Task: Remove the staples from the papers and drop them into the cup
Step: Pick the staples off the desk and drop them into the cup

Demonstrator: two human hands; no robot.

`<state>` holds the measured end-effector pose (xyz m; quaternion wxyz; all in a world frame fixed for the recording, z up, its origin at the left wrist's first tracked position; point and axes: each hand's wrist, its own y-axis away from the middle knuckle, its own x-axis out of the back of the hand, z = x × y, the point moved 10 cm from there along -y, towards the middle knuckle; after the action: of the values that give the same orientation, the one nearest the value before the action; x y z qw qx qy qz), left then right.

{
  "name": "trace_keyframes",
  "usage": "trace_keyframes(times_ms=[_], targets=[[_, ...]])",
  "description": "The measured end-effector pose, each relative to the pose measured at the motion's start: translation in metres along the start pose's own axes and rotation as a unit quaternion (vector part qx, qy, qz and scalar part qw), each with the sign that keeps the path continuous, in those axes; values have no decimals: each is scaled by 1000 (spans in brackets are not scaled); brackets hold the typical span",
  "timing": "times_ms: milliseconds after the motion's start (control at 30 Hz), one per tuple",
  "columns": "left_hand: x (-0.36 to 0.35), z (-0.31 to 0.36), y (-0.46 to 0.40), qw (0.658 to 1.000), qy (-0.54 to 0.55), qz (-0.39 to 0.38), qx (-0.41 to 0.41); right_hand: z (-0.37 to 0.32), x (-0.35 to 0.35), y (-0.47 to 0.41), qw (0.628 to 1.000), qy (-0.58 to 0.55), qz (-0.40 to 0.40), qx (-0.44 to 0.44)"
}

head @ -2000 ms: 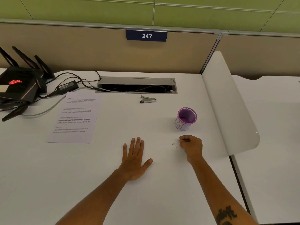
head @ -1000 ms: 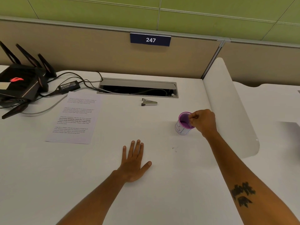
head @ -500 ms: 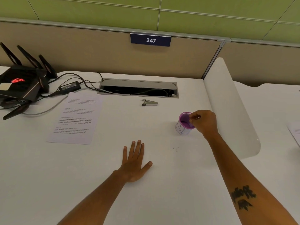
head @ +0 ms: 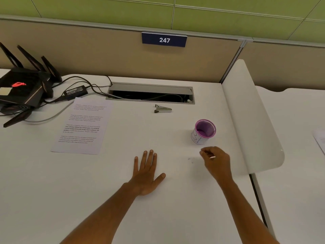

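Note:
A small white cup (head: pixel 198 138) with a purple inside stands on the white desk (head: pixel 105 191), right of centre. My right hand (head: pixel 217 162) hovers just in front of it, fingers curled together, with nothing visible in them. A few tiny loose staples (head: pixel 190 159) lie on the desk just left of that hand. My left hand (head: pixel 146 173) rests flat, palm down and fingers spread, near the middle. A printed sheet of paper (head: pixel 82 125) lies to the far left. A metal staple remover (head: pixel 162 109) sits behind the cup, near the cable slot.
A black router (head: pixel 22 88) with antennas, a power brick (head: pixel 75 91) and cables occupy the back left. An open cable slot (head: pixel 151 95) runs along the back. A white divider panel (head: pixel 253 120) bounds the desk on the right; another paper (head: pixel 320 140) lies beyond it.
My right hand has come back from over the cup's mouth toward me and now sits in front of the cup beside the loose staples. The left hand has stayed flat.

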<state>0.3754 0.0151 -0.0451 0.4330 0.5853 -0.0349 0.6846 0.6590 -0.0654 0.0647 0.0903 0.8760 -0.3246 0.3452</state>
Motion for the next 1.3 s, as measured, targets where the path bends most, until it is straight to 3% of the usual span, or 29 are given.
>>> trace_keyframes(times_ms=[67, 167, 267, 433, 667, 1067, 1300], targets=[[0, 0, 0, 1000, -3, -2, 0, 10, -20, 16, 991, 106, -42, 65], [0, 0, 0, 1000, -4, -4, 1, 40, -46, 30, 946, 298, -110, 72], [0, 0, 0, 1000, -2, -2, 0, 50, -63, 44, 919, 356, -150, 82], [0, -1, -1, 1000, -6, 7, 2, 43, -78, 55, 912, 357, -175, 99], [3, 1, 1, 1000, -10, 15, 1, 40, -76, 74, 940, 329, -92, 3], [6, 2, 1, 1000, -20, 9, 9, 23, -105, 62, 948, 300, -101, -26], [5, 2, 0, 1000, -16, 6, 6, 26, -63, 59, 981, 184, 53, -30]])
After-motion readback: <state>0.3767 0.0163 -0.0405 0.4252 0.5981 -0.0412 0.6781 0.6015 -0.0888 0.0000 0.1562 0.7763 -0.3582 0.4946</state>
